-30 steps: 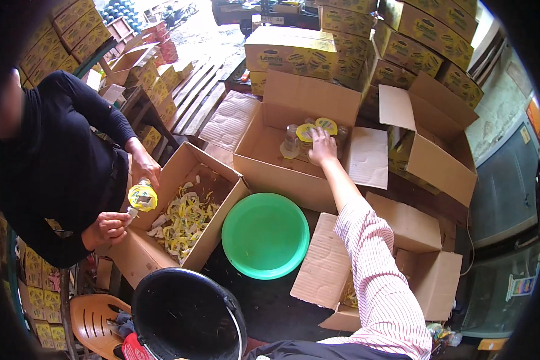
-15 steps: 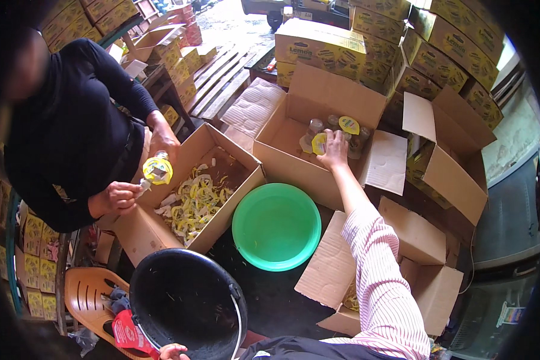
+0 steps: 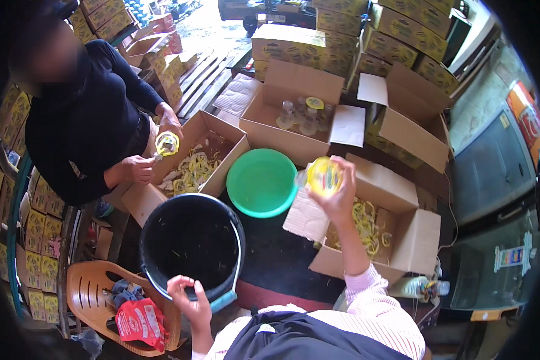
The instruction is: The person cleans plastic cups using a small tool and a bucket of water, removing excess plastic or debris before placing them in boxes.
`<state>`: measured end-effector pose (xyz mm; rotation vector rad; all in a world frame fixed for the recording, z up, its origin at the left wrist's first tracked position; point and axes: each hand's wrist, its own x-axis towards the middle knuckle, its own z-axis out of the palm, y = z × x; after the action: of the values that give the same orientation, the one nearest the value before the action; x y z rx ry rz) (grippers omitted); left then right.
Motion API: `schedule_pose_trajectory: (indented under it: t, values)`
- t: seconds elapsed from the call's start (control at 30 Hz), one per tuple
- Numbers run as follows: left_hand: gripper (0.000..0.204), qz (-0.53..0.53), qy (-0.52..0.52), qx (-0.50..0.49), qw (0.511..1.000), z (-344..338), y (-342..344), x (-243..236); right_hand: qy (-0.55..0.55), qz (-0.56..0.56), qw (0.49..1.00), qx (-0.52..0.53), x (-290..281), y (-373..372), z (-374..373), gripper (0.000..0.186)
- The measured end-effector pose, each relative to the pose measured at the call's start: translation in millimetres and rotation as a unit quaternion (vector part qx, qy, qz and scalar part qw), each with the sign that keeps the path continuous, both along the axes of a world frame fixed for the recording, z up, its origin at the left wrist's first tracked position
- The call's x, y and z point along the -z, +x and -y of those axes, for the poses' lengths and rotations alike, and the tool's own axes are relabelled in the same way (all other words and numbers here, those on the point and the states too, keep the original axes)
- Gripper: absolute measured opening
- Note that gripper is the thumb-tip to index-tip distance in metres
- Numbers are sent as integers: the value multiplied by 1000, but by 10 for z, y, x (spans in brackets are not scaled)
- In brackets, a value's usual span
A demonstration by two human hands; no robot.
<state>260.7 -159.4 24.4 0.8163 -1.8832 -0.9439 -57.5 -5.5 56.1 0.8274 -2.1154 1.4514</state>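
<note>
A clear plastic cup with a yellow sealed lid [image 3: 323, 177] is gripped in my right hand [image 3: 343, 195], raised above the flaps of a carton on the right. My left hand [image 3: 191, 298] is beside the near rim of a black bucket [image 3: 189, 240], its fingers loosely bent and apart, with nothing in it. Farther off, an open cardboard box [image 3: 257, 111] contains several more clear cups, one topped with a yellow lid [image 3: 315, 103]. Under my right forearm, the right-hand carton [image 3: 418, 237] holds yellow strips of lid trimmings [image 3: 366, 225].
A green basin [image 3: 261, 183] sits between the bucket and the boxes. On the left a person in black [image 3: 84, 114] handles another yellow-lidded cup [image 3: 167, 143] over a box of trimmings [image 3: 195, 171]. An orange chair [image 3: 90, 288] bears a red bag [image 3: 141, 324].
My right hand has lifted a yellow-lidded cup out of the far box and brought it nearer. My left hand has come further into view by the bucket. The view has shifted.
</note>
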Motion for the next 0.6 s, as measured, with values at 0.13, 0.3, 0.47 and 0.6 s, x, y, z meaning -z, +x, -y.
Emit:
schedule_pose_trajectory:
  t: [0.13,0.3,0.47,0.6]
  values:
    - [35,-79,-1,33,996,15,51,-27,8,180,978,-108,-33,1011,-493,64]
    - [53,-63,-186,219,956,-381,51,-251,82,146,977,-135,-120,1897,-918,68]
    - [85,73,98,518,847,-1189,-30,-143,43,165,974,-148,-179,2403,-1141,66]
    - [54,78,143,540,826,-1459,101,83,34,157,975,-152,-186,2688,-1277,67]
